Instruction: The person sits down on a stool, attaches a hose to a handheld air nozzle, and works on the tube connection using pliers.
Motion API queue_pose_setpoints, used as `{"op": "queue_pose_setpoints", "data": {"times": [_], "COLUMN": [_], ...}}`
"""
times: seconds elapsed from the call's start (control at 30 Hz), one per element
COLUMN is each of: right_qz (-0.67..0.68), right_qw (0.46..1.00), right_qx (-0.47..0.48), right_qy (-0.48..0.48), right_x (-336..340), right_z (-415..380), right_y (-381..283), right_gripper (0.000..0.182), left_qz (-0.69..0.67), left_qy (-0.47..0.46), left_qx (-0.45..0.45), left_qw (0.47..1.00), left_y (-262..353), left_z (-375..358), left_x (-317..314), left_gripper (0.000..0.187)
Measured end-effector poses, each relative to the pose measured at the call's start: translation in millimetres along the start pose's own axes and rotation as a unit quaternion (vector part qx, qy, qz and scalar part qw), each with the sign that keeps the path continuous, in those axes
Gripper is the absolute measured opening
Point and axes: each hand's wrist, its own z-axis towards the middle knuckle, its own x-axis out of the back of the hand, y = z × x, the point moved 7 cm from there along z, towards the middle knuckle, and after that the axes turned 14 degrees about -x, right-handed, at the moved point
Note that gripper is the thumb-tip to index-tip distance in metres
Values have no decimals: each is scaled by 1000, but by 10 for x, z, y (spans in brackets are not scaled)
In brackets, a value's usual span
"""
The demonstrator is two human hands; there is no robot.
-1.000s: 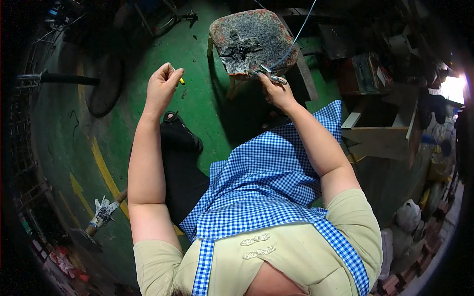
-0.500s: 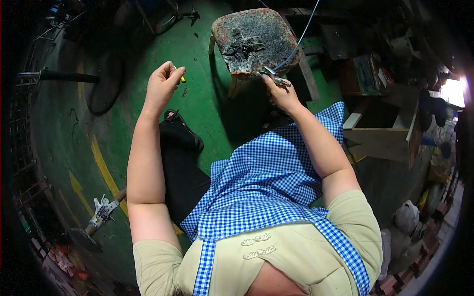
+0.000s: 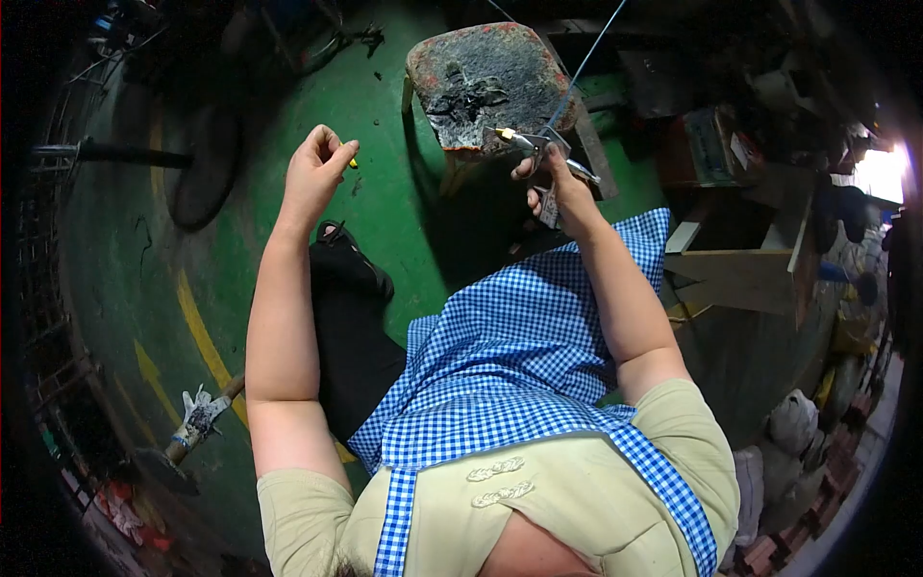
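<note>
My right hand (image 3: 569,199) is wrapped round a metal air gun (image 3: 540,144) with a brass-coloured nozzle pointing left. A thin blue hose (image 3: 588,60) runs from near the gun up and away. Just beyond the nozzle stands a stool (image 3: 486,72), its worn seat blackened and its front edge torn. On the left, my left hand (image 3: 319,173) is raised above the floor with thumb and fingers pinched together. A small yellow thing (image 3: 353,163) pokes out beside its thumb; most of it is hidden, so its kind cannot be made out.
A wooden open box or drawer (image 3: 740,274) lies on the right. On the left, a metal bar with a dark sleeve (image 3: 135,152) juts in, and a dirty glove (image 3: 200,412) hangs on a post. Yellow lines (image 3: 202,327) mark the green floor (image 3: 240,279). White bags (image 3: 793,423) lie at right.
My right hand has moved slightly right and down, away from the stool's edge, and turned the air gun so its brass nozzle shows. The left hand has barely moved.
</note>
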Motion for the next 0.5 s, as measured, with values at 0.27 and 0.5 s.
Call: {"op": "queue_pose_setpoints", "data": {"times": [0.27, 0.5], "right_qz": [67, 101], "right_qw": [995, 995], "right_qx": [22, 11], "right_qy": [-67, -24], "right_x": [-56, 26], "right_z": [-162, -184], "right_y": [17, -67], "right_gripper": [61, 56], "left_qz": [-9, -2], "left_qy": [-30, -36], "left_qx": [-18, -17], "left_qw": [999, 999], "left_y": [-51, -26], "left_z": [4, -8], "left_x": [-199, -251], "left_gripper": [34, 34]}}
